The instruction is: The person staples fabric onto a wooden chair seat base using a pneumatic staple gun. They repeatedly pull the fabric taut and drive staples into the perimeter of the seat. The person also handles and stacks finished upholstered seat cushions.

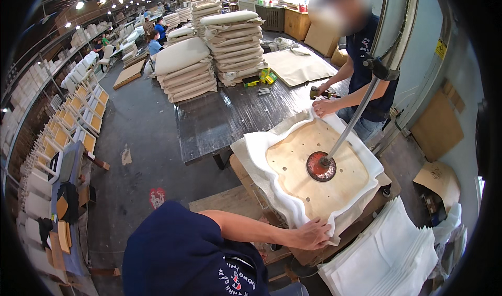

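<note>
My left hand [312,234] reaches across from the left, its fingers closed on the near corner of white padding [293,202]. The padding folds up around the rim of a wooden seat board [282,155] that has several holes. Beige fabric [348,220] spreads out underneath it. A round red press plate [320,166] on a metal rod [353,115] rests on the middle of the board. My right hand is out of the picture. At the far corner, a co-worker's hand [325,106] touches the padding; their other hand [323,88] is at a dark tool, partly hidden.
Stacked beige cushions [232,45] stand on the black table [209,123], near small yellow-green boxes [267,76]. White sheets [381,249] lie piled at the near right. Wooden chair frames [86,107] line the left side. A metal post [402,50] rises beside the co-worker.
</note>
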{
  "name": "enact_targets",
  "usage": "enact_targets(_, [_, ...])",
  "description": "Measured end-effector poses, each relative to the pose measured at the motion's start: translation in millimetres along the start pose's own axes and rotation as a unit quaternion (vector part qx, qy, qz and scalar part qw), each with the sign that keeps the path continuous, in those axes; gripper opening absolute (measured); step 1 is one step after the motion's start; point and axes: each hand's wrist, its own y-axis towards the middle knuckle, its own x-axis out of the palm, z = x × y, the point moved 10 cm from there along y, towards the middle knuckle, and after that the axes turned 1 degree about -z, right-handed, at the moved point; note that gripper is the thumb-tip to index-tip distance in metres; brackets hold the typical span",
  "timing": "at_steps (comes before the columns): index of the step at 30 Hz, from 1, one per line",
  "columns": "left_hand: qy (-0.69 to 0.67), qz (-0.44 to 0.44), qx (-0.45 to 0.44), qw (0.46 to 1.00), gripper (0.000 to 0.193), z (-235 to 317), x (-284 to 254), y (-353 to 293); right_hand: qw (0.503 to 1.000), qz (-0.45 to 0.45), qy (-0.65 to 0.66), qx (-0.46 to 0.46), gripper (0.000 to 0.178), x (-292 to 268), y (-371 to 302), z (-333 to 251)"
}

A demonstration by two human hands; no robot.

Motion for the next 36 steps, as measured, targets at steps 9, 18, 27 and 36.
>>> enact_targets(9, [-0.312, -0.218, -0.064, 0.923, 0.018, 31, 33, -84, 0.950, 0.278, -0.012, 0.142, 0.028, -253, -161, 185])
enact_targets(18, [-0.060, -0.076, 0.085, 0.992, 0.094, 62, 34, 15, 0.975, 0.219, 0.012, 0.026, 0.016, -126, -201, 94])
enact_targets(27, [0.044, -0.132, -0.079, 0.987, 0.047, -58, -11, 3, 0.986, 0.078, -0.135, -0.051, 0.042, 9, -186, -102])
enact_targets(36, [-0.259, -0.313, -0.217, 0.888, 0.035, -117, 3, 56, 0.963, -0.029, -0.261, -0.053, 0.059, 107, -134, -159])
